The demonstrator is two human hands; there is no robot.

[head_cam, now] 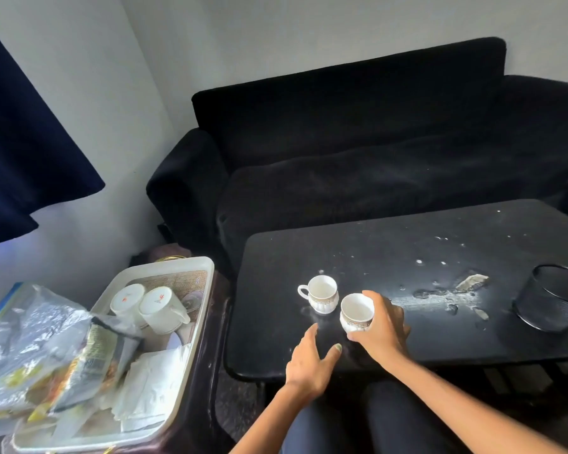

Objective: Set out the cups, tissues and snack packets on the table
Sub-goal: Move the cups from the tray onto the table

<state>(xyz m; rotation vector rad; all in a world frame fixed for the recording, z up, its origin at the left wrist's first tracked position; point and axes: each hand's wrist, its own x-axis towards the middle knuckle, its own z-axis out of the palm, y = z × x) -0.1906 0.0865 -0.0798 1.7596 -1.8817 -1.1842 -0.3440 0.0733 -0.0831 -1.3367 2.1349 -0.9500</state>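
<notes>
Grasping cup [356, 312], right hand [381, 326] hides its handle; left hand [309, 362] released, flat on surface [407, 250]; bag [30, 348] contents blurry.

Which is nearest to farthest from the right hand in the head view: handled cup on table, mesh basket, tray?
From the right hand:
1. Handled cup, just to its left on the table.
2. Mesh basket, at the table's right end.
3. Tray, off the table on the left.

Right of the tray [164, 267], the second cup's [356, 312] handle is hidden behind the right hand [382, 326]. Snack packets [40, 355] across the tray's left are blurred, cut by the frame edge.
</notes>
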